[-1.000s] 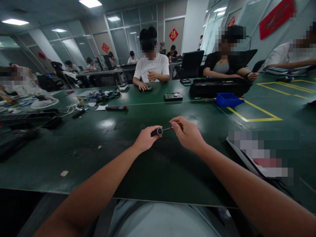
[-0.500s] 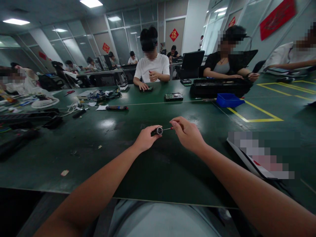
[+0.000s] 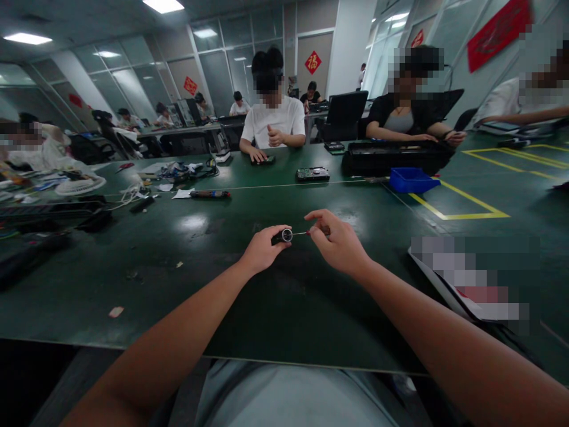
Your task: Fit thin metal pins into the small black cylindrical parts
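Head view, wearer's hands over a green workbench (image 3: 275, 308). Left hand (image 3: 262, 249): fingers closed around a small dark cylindrical part (image 3: 284, 236) with a pale round end face turned toward the right hand; the part is held just above the bench surface, between the two hands. Right hand (image 3: 340, 243): thumb and fingers pinched on a fine screwdriver (image 3: 311, 232) with a reddish handle, its thin metal shaft running level toward the part and its tip at the pale end face. Whether the tip is seated in a screw is too small to tell.

Judged progress: tool and part are already brought together and aligned, so the work appears to be mid-step at the end face; no loose screws or removed pieces show near the hands, and nothing indicates the part is finished.

Just right of the right hand, a blurred flat item (image 3: 466, 279). Farther beyond the fingers, a circuit board (image 3: 312, 174), a blue bin (image 3: 411, 179) and yellow floor-style tape lines (image 3: 462, 207). Beyond and left, a dark pen-like tool (image 3: 210, 194) and tangled cables (image 3: 178, 172). Across the bench, other people sit at their own work.
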Demonstrator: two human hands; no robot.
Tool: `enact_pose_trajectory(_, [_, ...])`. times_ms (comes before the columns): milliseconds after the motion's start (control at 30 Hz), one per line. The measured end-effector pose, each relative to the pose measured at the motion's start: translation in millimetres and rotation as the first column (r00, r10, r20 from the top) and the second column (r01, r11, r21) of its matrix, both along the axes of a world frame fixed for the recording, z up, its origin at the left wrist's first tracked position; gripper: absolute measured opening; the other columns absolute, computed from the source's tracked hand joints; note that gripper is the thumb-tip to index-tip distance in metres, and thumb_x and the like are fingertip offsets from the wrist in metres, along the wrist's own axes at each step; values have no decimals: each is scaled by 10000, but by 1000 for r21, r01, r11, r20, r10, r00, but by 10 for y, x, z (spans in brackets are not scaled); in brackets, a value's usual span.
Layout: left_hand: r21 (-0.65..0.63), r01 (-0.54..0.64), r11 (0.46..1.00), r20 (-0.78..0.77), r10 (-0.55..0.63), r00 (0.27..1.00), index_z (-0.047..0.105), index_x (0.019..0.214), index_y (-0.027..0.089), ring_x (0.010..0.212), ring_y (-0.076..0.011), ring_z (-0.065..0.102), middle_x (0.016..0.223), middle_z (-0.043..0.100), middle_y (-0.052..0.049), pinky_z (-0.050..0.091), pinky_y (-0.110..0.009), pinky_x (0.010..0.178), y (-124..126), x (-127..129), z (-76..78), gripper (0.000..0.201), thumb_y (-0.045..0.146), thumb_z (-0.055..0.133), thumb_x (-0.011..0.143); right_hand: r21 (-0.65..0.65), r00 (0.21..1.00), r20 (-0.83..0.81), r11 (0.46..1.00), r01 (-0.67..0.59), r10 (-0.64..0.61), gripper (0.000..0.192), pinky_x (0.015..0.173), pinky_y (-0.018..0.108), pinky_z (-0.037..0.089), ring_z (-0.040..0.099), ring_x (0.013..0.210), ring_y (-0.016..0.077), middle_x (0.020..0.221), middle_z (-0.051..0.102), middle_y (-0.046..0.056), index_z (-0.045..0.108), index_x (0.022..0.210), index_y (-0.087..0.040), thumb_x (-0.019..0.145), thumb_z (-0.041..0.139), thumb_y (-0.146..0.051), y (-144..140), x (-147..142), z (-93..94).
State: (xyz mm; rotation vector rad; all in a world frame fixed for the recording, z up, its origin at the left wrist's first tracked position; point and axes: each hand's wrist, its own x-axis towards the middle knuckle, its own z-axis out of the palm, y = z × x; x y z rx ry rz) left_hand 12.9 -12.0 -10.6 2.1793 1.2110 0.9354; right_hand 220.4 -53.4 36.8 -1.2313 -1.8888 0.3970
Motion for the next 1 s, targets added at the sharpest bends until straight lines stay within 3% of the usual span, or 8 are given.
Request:
enact_pose_trajectory(300, [55, -79, 995, -74, 83, 994, 651, 1240, 233, 1117, -258, 585, 1213, 682, -54, 437, -424, 1012, -41, 3, 84, 380, 250, 685, 862, -18, 998, -52, 999, 46, -47, 270, 577, 303, 369, 564, 573, 162, 746, 695, 34, 611, 1061, -195, 968, 438, -380, -1, -7, -11])
enact_pose_trajectory(500, [39, -43, 998, -77, 46, 996, 644, 1222, 231, 1104, -251, 595, 1207, 680, -51, 444, -418, 1005, -34, 19, 74, 344, 243, 660, 879, 33, 992, -89, 996, 88, -85, 245, 592, 311, 393, 578, 575, 171, 695, 660, 12, 569, 1114, -205, 936, 498, -358, -3, -30, -30])
enact_pose_trajectory(667, [34, 19, 999, -11, -18, 1000, 638, 1205, 213, 1155, -229, 596, 1225, 671, -51, 426, -392, 1047, -29, 24, 55, 333, 225, 666, 873, 60, 987, -143, 994, 86, -77, 177, 630, 309, 436, 633, 700, 187, 790, 670, 37, 569, 1006, -209, 911, 551, -357, -3, -34, -39])
enact_pose_trajectory(867, [22, 18, 1000, -24, -18, 1000, 644, 1191, 216, 1154, -232, 603, 1222, 674, -56, 425, -406, 1053, -40, 37, 60, 321, 217, 669, 870, 51, 991, -118, 997, 61, -55, 287, 612, 302, 409, 602, 648, 168, 727, 652, 24, 604, 898, -216, 983, 431, -428, -8, -18, -31])
enact_pose_trajectory(1000, [33, 37, 999, -39, -36, 999, 644, 1188, 209, 1146, -240, 608, 1209, 680, -63, 432, -410, 1036, -35, 35, 59, 328, 229, 683, 862, 54, 983, -165, 995, 85, -75, 234, 624, 308, 423, 616, 658, 171, 748, 664, 22, 599, 1011, -214, 977, 443, -385, 8, -10, -58])
